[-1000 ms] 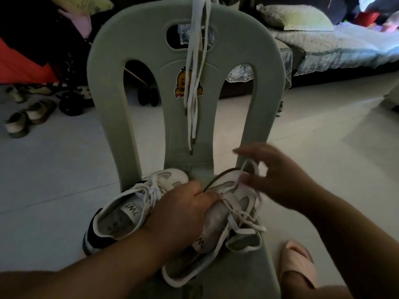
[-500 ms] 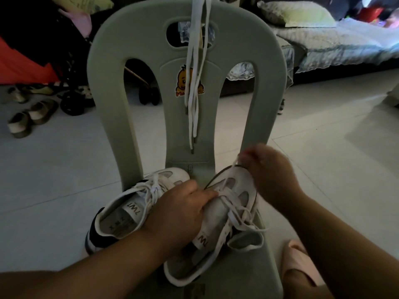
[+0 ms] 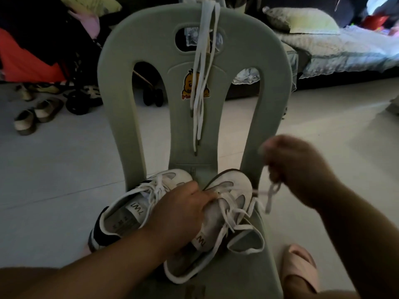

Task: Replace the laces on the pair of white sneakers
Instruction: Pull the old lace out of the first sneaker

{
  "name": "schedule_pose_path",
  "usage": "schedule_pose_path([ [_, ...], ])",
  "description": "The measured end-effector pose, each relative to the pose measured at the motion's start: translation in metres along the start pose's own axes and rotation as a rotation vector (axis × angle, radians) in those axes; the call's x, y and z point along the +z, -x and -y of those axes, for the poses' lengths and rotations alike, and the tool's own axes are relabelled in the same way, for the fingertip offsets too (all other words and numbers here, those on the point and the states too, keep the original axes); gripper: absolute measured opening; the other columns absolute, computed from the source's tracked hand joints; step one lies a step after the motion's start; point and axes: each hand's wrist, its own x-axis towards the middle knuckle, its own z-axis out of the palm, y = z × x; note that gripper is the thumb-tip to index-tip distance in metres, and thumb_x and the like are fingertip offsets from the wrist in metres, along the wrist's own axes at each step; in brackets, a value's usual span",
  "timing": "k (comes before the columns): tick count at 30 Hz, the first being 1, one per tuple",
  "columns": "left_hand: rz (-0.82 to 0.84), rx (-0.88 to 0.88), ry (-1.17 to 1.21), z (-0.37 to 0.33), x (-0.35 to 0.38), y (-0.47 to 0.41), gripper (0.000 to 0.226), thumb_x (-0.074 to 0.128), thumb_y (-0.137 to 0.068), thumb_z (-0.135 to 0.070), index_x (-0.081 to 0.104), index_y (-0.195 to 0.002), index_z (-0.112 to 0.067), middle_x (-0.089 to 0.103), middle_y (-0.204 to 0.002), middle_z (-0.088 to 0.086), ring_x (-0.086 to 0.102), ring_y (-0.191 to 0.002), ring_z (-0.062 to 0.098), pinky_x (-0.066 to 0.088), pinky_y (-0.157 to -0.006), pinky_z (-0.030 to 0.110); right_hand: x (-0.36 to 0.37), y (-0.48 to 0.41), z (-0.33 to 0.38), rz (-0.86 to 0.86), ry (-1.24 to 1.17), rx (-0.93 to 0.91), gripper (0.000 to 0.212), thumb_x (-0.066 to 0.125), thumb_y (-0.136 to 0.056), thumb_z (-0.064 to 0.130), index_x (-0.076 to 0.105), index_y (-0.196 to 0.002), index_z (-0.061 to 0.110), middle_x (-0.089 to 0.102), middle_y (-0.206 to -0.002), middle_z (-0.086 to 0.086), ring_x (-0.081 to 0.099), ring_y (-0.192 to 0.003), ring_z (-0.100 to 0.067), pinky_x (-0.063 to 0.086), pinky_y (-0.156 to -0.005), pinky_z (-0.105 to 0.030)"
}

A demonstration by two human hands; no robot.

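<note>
Unlacing entry: right hand [image 3: 302, 169] pinches the old lace [image 3: 271, 192], drawing it rightward out of the right-side sneaker [image 3: 233, 188]. Left hand [image 3: 179, 212] grips that sneaker, steadying it on the chair [image 3: 272, 83] seat. Left-side sneaker [image 3: 129, 214] touching alongside, laced. Spare laces [image 3: 200, 83] draped over the chair back. Seat edge close; open floor rightward.

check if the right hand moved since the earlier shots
Yes. The right hand has swung rightward, off the toe of the sneaker and past the right post of the chair, drawing the lace out with it.
</note>
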Motion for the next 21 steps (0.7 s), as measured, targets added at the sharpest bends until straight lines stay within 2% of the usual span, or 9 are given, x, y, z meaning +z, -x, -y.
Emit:
schedule_pose_path([
  [2,0.004,0.006,0.009,-0.002,-0.002,-0.001,0.036,0.044,-0.081,-0.024,0.071,-0.106,-0.027,0.051,-0.07,-0.006,0.05,-0.055,0.009,0.02,-0.049,0.008,0.021,0.004,-0.011,0.239,0.459,-0.071,0.005,0.056,-0.093,0.028,0.059,-0.091,0.03,0.06,-0.08,0.011,0.056,-0.069,-0.002,0.039,-0.059,-0.014],
  [4,-0.002,0.023,0.03,-0.002,-0.002,-0.001,0.038,0.041,-0.083,-0.025,0.07,-0.107,-0.025,0.05,-0.07,-0.004,0.05,-0.056,0.012,0.02,-0.05,0.009,0.038,0.007,-0.023,0.378,0.654,-0.136,0.019,0.061,-0.089,0.035,0.063,-0.108,0.034,0.061,-0.094,0.017,0.056,-0.082,0.002,0.039,-0.064,-0.01],
  [6,-0.016,0.028,0.061,-0.001,-0.001,-0.002,0.038,0.041,-0.084,-0.025,0.07,-0.108,-0.022,0.051,-0.071,-0.002,0.05,-0.057,0.013,0.025,-0.048,0.012,0.045,0.007,-0.028,0.362,0.729,-0.224,0.026,0.061,-0.089,0.037,0.066,-0.114,0.033,0.062,-0.099,0.013,0.055,-0.086,-0.002,0.04,-0.071,-0.011],
  [9,-0.031,0.034,0.076,0.001,-0.001,-0.003,0.037,0.042,-0.084,-0.023,0.07,-0.108,-0.021,0.052,-0.07,0.0,0.051,-0.057,0.015,0.039,-0.044,0.024,0.047,0.006,-0.027,0.296,0.777,-0.326,0.023,0.06,-0.089,0.038,0.07,-0.109,0.031,0.058,-0.092,0.012,0.053,-0.084,-0.005,0.042,-0.075,-0.016],
  [11,-0.026,0.029,0.079,0.001,-0.003,-0.003,0.037,0.042,-0.084,-0.023,0.07,-0.109,-0.022,0.053,-0.071,0.0,0.051,-0.058,0.013,0.034,-0.046,0.017,0.046,0.006,-0.027,0.271,0.793,-0.357,0.019,0.06,-0.089,0.039,0.071,-0.1,0.027,0.055,-0.087,0.013,0.053,-0.083,-0.005,0.045,-0.078,-0.02],
  [14,-0.014,0.011,0.085,0.001,-0.006,-0.003,0.038,0.042,-0.085,-0.023,0.07,-0.11,-0.023,0.052,-0.071,-0.001,0.048,-0.059,0.01,0.022,-0.054,0.007,0.046,0.004,-0.029,0.238,0.748,-0.382,0.013,0.061,-0.089,0.036,0.068,-0.09,0.025,0.05,-0.079,0.016,0.05,-0.076,-0.001,0.044,-0.073,-0.018],
  [16,0.002,0.013,0.068,0.001,-0.008,-0.003,0.038,0.041,-0.085,-0.024,0.071,-0.108,-0.023,0.053,-0.071,-0.003,0.048,-0.058,0.009,0.019,-0.056,0.004,0.044,0.002,-0.026,0.116,0.634,-0.351,0.008,0.058,-0.091,0.031,0.063,-0.086,0.028,0.048,-0.075,0.018,0.049,-0.071,0.003,0.037,-0.066,-0.011],
  [19,0.034,0.005,0.049,0.001,-0.008,0.0,0.039,0.04,-0.083,-0.025,0.073,-0.104,-0.022,0.055,-0.07,-0.003,0.053,-0.055,0.01,0.017,-0.056,0.002,0.024,-0.003,-0.012,-0.213,0.24,-0.233,0.016,0.054,-0.093,0.027,0.052,-0.077,0.03,0.055,-0.075,0.009,0.052,-0.068,-0.001,0.038,-0.061,-0.014],
  [21,0.035,-0.008,0.055,0.001,-0.008,0.001,0.04,0.04,-0.082,-0.025,0.073,-0.104,-0.023,0.056,-0.07,-0.003,0.054,-0.054,0.01,0.017,-0.056,0.002,0.006,-0.007,-0.002,-0.292,-0.012,-0.183,0.016,0.054,-0.093,0.024,0.055,-0.078,0.024,0.059,-0.079,0.0,0.056,-0.072,-0.009,0.045,-0.064,-0.021],
])
